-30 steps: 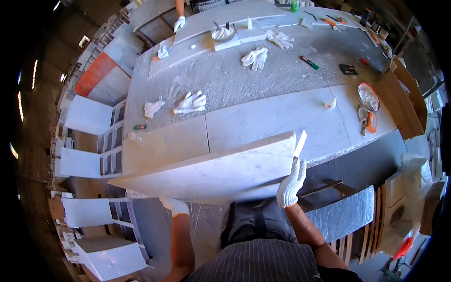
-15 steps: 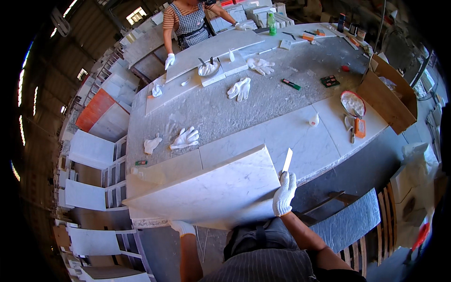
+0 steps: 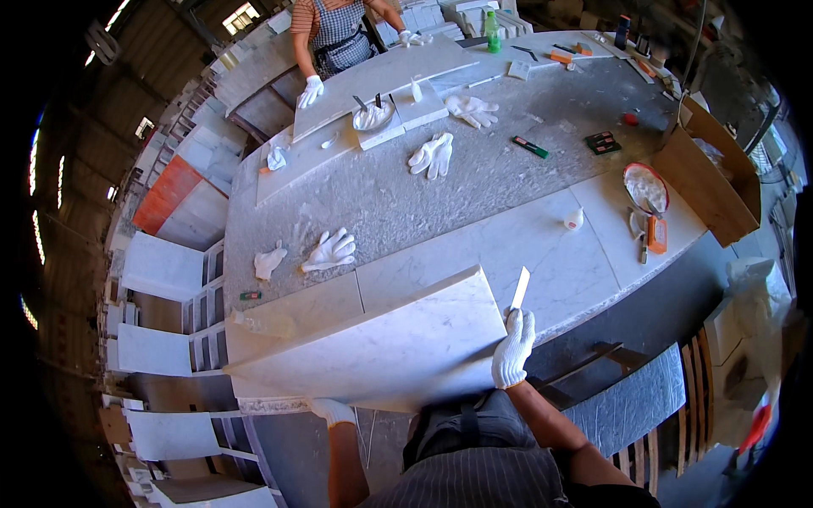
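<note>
A white marble slab (image 3: 398, 339) with faint grey veins is tilted up at the near edge of the worktable, between my two gloved hands. My left hand (image 3: 332, 411) is at its lower left edge, with the fingers hidden beneath the stone. Against the slab's right edge is my right hand (image 3: 513, 349), its fingers closed. A flat pale blade (image 3: 520, 288) with a slanted tip sticks up from that same hand. Beyond the slab, flat white marble pieces (image 3: 483, 233) lie along the near side of the table.
White gloves (image 3: 330, 251) and a small white bottle (image 3: 574, 219) lie around. At right are a red-rimmed bowl (image 3: 645, 188) of white paste and a cardboard box (image 3: 707, 173). Across the table a co-worker (image 3: 339, 38) has gloved hands on another slab (image 3: 381, 80). Pale stone frames (image 3: 161, 275) stand left.
My view has shifted and tilted slightly. My hands keep their hold on the slab with little visible movement. The co-worker's gloved hand on the right has moved leftward along the far slab.
</note>
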Tool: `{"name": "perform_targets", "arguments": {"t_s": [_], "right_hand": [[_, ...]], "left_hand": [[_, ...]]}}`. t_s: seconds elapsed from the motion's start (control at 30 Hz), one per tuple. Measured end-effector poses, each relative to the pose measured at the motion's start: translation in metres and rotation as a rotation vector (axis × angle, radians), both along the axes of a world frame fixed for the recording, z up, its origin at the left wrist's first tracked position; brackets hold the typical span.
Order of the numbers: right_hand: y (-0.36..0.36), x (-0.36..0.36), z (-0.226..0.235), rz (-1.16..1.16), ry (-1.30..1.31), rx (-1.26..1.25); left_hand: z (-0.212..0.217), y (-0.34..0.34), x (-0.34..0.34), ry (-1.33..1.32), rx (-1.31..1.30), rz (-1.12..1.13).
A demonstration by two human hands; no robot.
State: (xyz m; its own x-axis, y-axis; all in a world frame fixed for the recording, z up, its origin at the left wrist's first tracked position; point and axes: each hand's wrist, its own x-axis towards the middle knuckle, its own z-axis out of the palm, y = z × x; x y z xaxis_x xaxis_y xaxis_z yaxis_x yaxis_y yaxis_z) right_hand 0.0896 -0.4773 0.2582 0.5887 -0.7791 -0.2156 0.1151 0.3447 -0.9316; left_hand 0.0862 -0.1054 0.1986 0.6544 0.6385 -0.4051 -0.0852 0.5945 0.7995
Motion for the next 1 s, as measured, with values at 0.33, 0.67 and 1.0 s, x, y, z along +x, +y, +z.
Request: {"name": "perform_targets", "arguments": {"t_s": [0.33, 0.67, 1.0], "right_hand": [[0.003, 0.002, -0.013, -0.037, -0.018, 0.028], [0.001, 0.001, -0.015, -0.066, 0.043, 0.045], [-0.004, -0.002, -0.028, -0.032, 0.045, 0.001]], "left_hand": [[-0.01, -0.008, -0.001, 0.187, 0.264, 0.057], [0.014, -0.037, 0.004, 0.189, 0.255, 0.145], [-0.013, -0.011, 0.006, 0.091, 0.052, -0.043]]}}
